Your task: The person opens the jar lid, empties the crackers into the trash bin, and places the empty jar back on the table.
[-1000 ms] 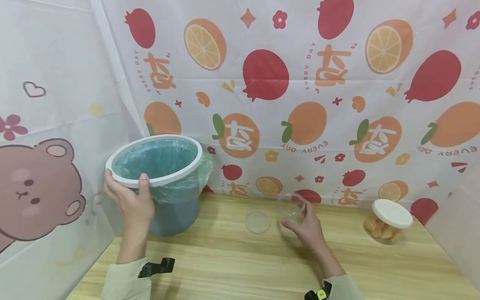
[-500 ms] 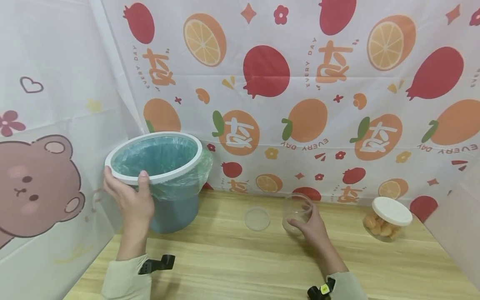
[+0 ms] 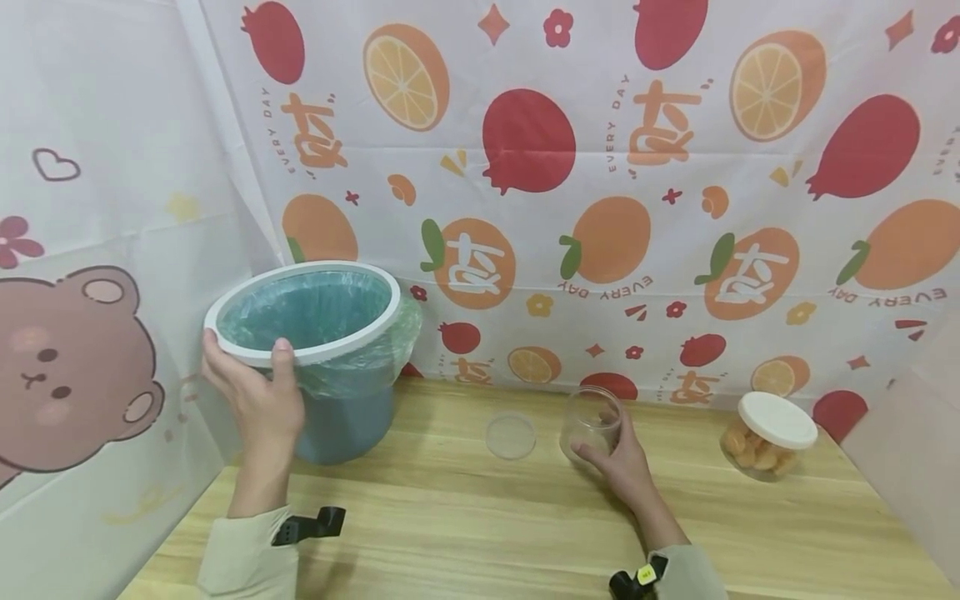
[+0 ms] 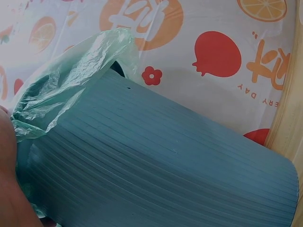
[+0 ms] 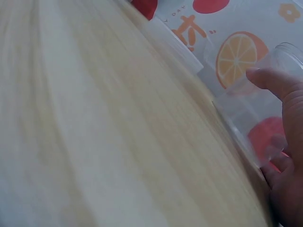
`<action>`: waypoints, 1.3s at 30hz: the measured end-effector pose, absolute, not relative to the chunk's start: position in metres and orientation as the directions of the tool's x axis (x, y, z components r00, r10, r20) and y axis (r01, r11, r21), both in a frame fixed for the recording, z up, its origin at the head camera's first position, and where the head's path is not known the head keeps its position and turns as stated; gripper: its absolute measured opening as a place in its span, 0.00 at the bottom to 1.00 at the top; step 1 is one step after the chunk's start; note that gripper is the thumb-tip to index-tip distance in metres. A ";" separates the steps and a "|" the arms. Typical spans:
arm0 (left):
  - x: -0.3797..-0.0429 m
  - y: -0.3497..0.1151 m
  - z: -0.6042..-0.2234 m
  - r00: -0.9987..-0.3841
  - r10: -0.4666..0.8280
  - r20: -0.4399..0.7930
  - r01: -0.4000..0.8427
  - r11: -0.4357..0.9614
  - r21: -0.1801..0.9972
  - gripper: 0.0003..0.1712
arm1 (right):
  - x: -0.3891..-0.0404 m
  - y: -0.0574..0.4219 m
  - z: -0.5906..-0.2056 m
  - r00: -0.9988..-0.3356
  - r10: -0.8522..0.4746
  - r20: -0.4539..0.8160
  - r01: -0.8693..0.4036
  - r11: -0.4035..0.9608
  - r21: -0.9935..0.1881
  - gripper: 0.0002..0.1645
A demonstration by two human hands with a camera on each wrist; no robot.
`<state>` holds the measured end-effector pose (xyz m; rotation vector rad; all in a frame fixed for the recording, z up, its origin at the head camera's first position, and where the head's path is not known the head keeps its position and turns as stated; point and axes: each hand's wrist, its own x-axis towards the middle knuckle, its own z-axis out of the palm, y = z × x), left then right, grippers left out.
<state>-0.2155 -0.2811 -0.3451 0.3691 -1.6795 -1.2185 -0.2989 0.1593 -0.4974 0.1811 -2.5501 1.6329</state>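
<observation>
In the head view, my left hand [image 3: 262, 408] grips the white rim [image 3: 352, 343] of a blue trash bin [image 3: 345, 425], thumb on the near side. A thin green bag [image 3: 401, 337] lines the bin and spills over its rim; the ribbed wall [image 4: 165, 156] fills the left wrist view. My right hand [image 3: 626, 462] holds a clear, uncapped jar [image 3: 581, 433] from its right side. The right wrist view shows the thumb against the jar wall [image 5: 236, 113], its base at the tabletop. Left of the jar, a clear round lid [image 3: 511, 436] lies flat on the table.
A jar of orange-brown snacks [image 3: 757, 454] with a white lid [image 3: 778, 419] stands at the right of the wooden table [image 3: 480, 533]. Fruit-printed cloth [image 3: 525, 242] hangs behind, and a bear-printed cloth [image 3: 82, 367] closes off the left side.
The jar has come down onto the table and slightly to the right, in my right hand. My left hand keeps its grip on the bin's rim.
</observation>
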 end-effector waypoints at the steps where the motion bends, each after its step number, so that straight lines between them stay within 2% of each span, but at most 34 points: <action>1: -0.216 -0.282 -0.345 -0.462 -0.708 0.534 0.288 0.449 0.846 0.52 | -0.299 0.159 -0.497 -0.986 -0.042 0.159 -0.162 0.419 -0.893 0.61; 7: -0.217 -0.284 -0.345 -0.455 -0.710 0.537 0.289 0.452 0.844 0.53 | -0.298 0.157 -0.498 -0.984 -0.016 0.180 -0.168 0.442 -0.881 0.63; 10: -0.217 -0.284 -0.345 -0.455 -0.715 0.530 0.286 0.447 0.848 0.53 | -0.297 0.157 -0.499 -0.981 -0.003 0.193 -0.174 0.446 -0.878 0.61; 12: -0.216 -0.284 -0.346 -0.454 -0.717 0.529 0.283 0.447 0.848 0.53 | -0.297 0.158 -0.499 -0.979 0.001 0.205 -0.184 0.436 -0.881 0.58; 19: -0.216 -0.284 -0.347 -0.455 -0.716 0.529 0.281 0.448 0.849 0.52 | -0.291 0.168 -0.494 -0.961 0.052 0.270 -0.232 0.373 -0.898 0.35; 26: -0.216 -0.282 -0.346 -0.462 -0.710 0.531 0.283 0.449 0.847 0.53 | -0.289 0.187 -0.495 -0.906 0.208 0.368 -0.252 0.433 -0.865 0.31; 30: -0.217 -0.281 -0.346 -0.455 -0.709 0.539 0.294 0.452 0.842 0.53 | -0.286 0.202 -0.497 -0.862 0.293 0.413 -0.258 0.447 -0.856 0.31; 34: -0.218 -0.281 -0.347 -0.440 -0.709 0.550 0.304 0.459 0.835 0.53 | -0.283 0.216 -0.496 -0.787 0.393 0.476 -0.266 0.480 -0.836 0.30; 39: -0.218 -0.282 -0.347 -0.436 -0.710 0.553 0.300 0.465 0.833 0.53 | -0.280 0.232 -0.492 -0.608 0.585 0.536 -0.266 0.486 -0.832 0.28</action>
